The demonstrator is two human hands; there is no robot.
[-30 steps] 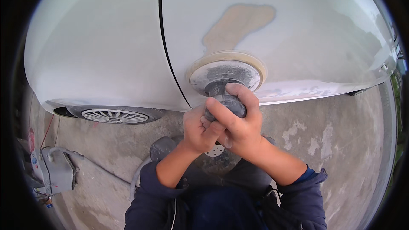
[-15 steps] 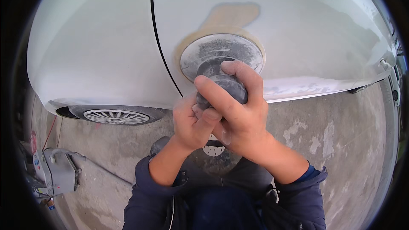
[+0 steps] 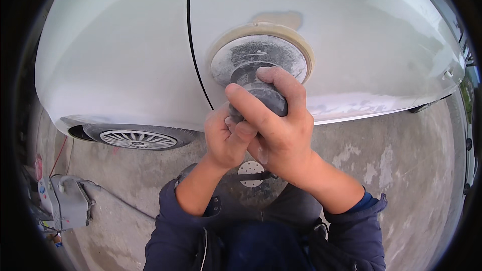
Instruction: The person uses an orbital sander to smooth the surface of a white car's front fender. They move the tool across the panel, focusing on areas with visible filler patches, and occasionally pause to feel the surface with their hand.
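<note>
A dusty dark round-bodied disc sander (image 3: 256,55) is held against the pale car panel (image 3: 361,45), its wide round pad facing the bodywork. My right hand (image 3: 286,130) is closed round the sander's grip, with fingers spread over its rounded end. Beneath and beside it, my left hand (image 3: 223,138) is closed on the lower part of the grip, its fingers partly hidden. A tan rim shows round the pad. Above the pad's upper edge, a greyish-tan patch (image 3: 281,18) on the panel is partly covered.
A dark seam (image 3: 192,45) divides the panels on the left. Below them is a spoked wheel (image 3: 138,139). On the concrete floor (image 3: 351,185) at far left stands a grey machine (image 3: 70,203) with a hose. Between my legs lies a white perforated disc (image 3: 251,174).
Both hands have shifted the sander slightly up the panel and toward the seam. More of the tan patch is now hidden behind the pad. The view has shifted slightly.
</note>
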